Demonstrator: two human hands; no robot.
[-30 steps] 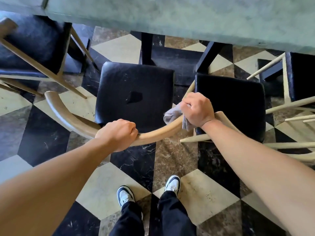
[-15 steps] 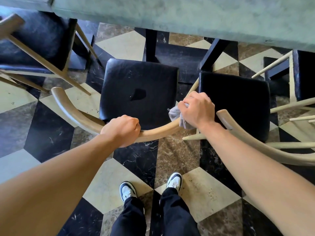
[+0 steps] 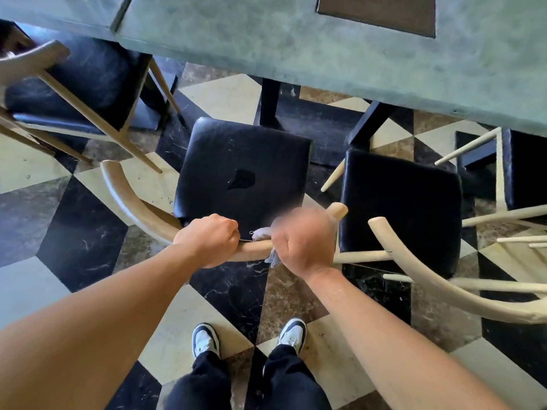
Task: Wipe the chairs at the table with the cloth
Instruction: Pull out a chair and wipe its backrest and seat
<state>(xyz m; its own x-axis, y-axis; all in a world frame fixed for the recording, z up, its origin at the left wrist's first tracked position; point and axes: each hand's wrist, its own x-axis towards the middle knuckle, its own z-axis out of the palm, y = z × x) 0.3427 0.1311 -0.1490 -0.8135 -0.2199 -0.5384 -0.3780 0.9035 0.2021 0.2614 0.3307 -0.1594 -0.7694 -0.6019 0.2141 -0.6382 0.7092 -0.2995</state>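
The small grey cloth is gripped by the blurred right hand against the curved pale wooden backrest rail of the black-cushioned chair, which the left hand clasps. The rail is being wiped; the stretch under the left hand is judged next. A neighbouring black-seated chair crowds the rail's right end; the green-grey table stands beyond.

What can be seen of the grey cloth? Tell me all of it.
The cloth is a small, pale grey rag, soft and crumpled, with a frayed thread at its left end. It is wrapped over the curved wooden backrest of the middle chair, with one bit above the rail and a corner hanging below. The right hand, motion-blurred, grips it and hides most of it. The left hand holds the rail just beside it.
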